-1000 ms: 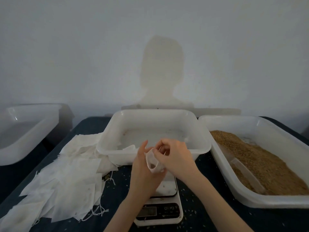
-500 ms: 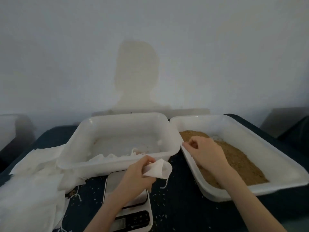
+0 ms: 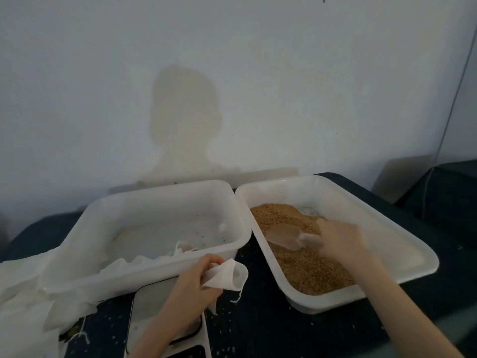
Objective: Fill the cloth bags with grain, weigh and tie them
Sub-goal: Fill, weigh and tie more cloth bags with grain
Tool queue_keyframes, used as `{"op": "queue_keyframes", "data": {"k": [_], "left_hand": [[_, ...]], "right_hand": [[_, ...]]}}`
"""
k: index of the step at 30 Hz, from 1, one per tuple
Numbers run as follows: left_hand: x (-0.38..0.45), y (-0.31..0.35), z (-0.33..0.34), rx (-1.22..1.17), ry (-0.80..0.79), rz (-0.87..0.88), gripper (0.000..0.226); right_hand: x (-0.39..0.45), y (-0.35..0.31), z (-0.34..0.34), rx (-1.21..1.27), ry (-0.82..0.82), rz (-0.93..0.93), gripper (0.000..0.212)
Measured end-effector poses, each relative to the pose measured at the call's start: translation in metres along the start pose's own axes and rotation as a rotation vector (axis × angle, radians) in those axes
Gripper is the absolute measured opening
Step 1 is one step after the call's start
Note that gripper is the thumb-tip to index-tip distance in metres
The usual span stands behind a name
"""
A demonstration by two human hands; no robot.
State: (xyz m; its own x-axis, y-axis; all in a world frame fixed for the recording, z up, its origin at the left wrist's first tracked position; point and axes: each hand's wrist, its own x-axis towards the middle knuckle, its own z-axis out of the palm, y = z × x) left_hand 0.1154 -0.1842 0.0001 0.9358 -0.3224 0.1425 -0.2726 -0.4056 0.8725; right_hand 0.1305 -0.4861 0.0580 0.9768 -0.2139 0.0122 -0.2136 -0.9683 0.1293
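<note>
Brown grain (image 3: 307, 264) fills the right tub (image 3: 402, 244); right hand (image 3: 340, 241) grips a clear scoop (image 3: 284, 236), left hand (image 3: 196, 282) pinches an open cloth bag (image 3: 227, 277).

head-worn view, facing forward, angled downward

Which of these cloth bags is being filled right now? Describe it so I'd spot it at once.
Find the two white tubs; the right tub holds brown grain. In front of the gap between them, above the scale, the left hand holds one bag. Unlike the flat pile at left, its mouth is open.
</note>
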Motion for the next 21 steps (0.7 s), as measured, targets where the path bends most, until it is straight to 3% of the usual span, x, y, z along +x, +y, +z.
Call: {"op": "queue_keyframes", "data": {"k": [8,14,21], "left_hand": [[-0.002,0.003,-0.004,-0.067,0.035,-0.062,0.044],[-0.006,0.007,0.002,-0.121,0.022,-0.047,0.042],[-0.005,0.004,-0.002,-0.097,0.043,-0.057,0.043]], "right_hand": [[0.004,0.017,-0.025,-0.154,0.146,0.086,0.012],[0.019,0.014,-0.005,0.258,0.038,0.016,0.003],[0.014,0.038,0.014,0.533,-0.144,-0.016,0.026]]}}
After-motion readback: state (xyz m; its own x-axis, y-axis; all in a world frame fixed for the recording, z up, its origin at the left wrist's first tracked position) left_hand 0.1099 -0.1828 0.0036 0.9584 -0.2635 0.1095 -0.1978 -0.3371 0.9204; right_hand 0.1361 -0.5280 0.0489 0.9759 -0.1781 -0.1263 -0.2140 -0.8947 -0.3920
